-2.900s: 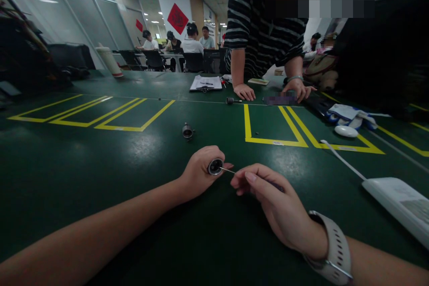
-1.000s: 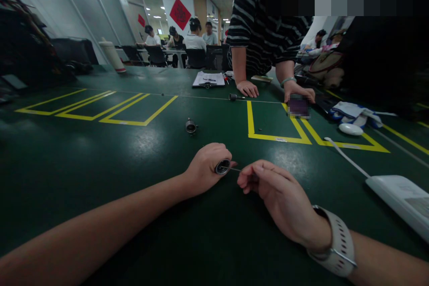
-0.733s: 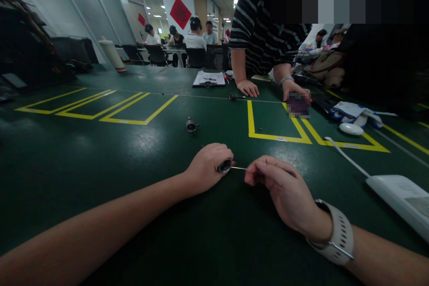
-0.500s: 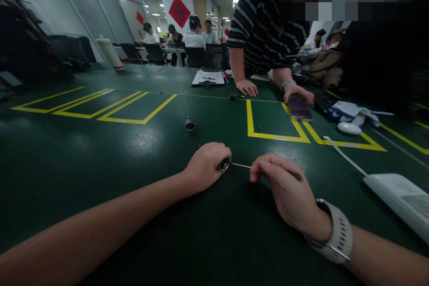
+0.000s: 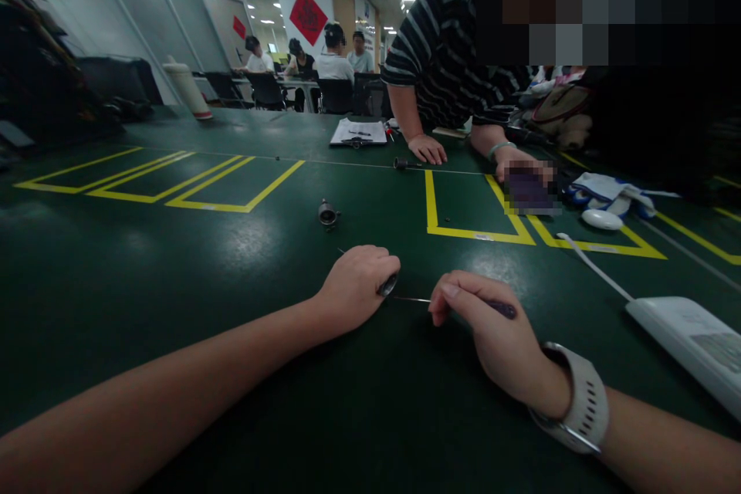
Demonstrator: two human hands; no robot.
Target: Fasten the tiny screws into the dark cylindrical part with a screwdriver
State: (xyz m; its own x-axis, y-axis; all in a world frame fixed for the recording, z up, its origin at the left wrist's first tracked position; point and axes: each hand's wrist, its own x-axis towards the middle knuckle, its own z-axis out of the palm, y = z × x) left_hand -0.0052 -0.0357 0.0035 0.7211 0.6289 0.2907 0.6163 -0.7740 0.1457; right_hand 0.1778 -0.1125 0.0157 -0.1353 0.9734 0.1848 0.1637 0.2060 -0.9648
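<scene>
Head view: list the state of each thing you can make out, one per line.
Left grip, closed
Metal part, held in the left, mostly hidden
Right grip, closed
Screwdriver, held in the right, tip contact unclear
Second metal part, loose on the table
Watch strap, fastened
Clipboard, lying flat
Blue-and-white cloth, crumpled

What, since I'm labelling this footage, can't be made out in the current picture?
All in the head view:
Metal part: mostly hidden by the left hand.
Tool: handle partly covered by the right hand.
White device: cut off by the right edge.
Tiny dark piece: too small to identify.
</scene>
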